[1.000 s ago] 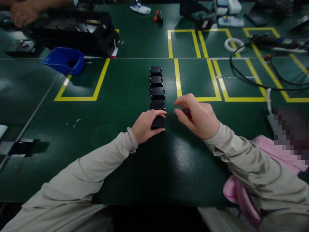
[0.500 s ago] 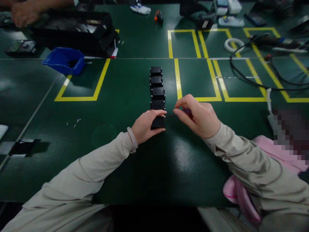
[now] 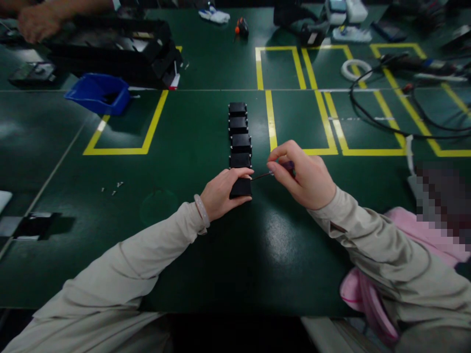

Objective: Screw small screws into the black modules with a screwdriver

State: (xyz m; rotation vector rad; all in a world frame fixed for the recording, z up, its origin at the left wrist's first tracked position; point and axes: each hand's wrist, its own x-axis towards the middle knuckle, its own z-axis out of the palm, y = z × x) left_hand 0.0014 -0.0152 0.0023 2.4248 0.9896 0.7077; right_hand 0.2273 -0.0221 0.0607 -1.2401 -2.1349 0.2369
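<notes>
My left hand (image 3: 223, 192) is closed around a small black block (image 3: 240, 188) on the green table (image 3: 206, 264), thumb on the near side and fingers on the far side. My right hand (image 3: 303, 174) pinches the handle of a screwdriver (image 3: 262, 175), whose thin shaft points left. Its tip meets the right side of the block near my left fingertips; the exact contact is too small to make out. Beyond the held block, several similar black blocks (image 3: 240, 142) with shiny screws at their sides stand in a row leading away from me.
Several loose screws (image 3: 118, 185) lie on the left. Farther back are a blue bin (image 3: 99, 93) and a black housing (image 3: 121, 49), with another person's hand (image 3: 40, 22) over it. A black cable (image 3: 362, 110) and white tape ring (image 3: 356, 70) lie right; pink cloth (image 3: 427, 230) is beside my right arm.
My right hand and the screwdriver have shifted very slightly, with the fingers rolled a little on the handle. My left hand keeps its hold on the block.
</notes>
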